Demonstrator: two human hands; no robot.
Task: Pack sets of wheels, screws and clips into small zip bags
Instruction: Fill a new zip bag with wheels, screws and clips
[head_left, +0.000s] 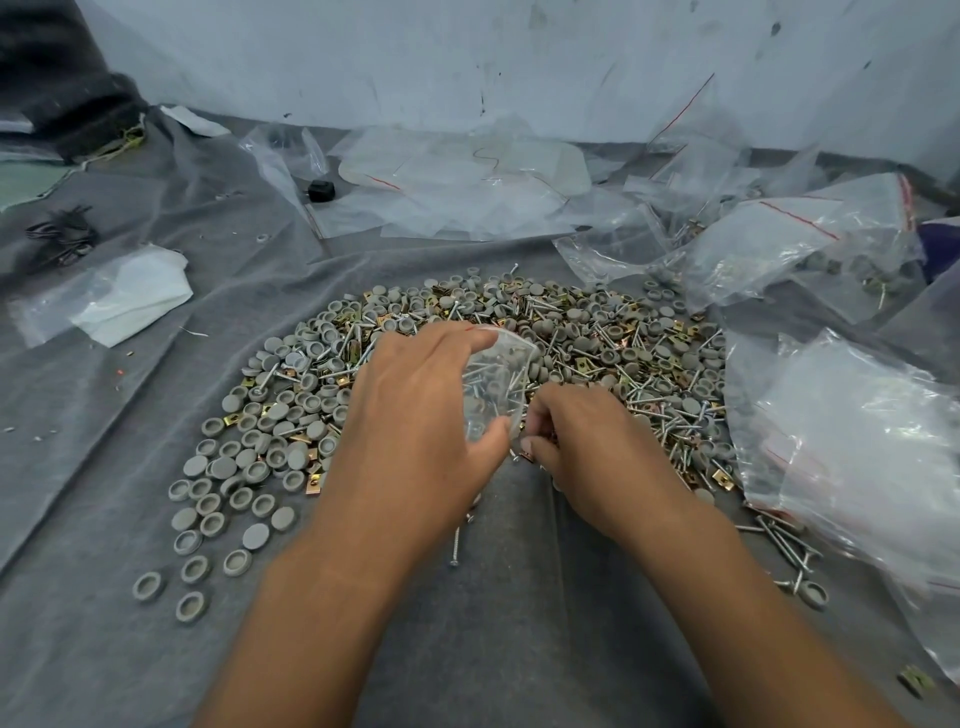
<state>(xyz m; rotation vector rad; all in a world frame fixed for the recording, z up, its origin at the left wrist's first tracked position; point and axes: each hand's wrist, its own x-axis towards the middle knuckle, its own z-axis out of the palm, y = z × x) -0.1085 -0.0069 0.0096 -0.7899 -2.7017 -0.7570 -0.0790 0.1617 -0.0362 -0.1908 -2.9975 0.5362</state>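
**Bag held open over the pile, next piece coming in**

The left hand (415, 415) grips the small zip bag (496, 387), fingers curled round it right above the heap of wheels, screws and clips (519, 332), so each reach is short. The right hand (582, 447) pinches what looks like a clip beside the bag, likely feeding it in.

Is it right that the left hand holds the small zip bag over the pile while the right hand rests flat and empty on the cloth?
Not quite. The left hand does hold the bag over the pile, but the right hand is not flat and empty: the head view shows its fingers curled, pinching a small brass clip beside the bag's lower edge.
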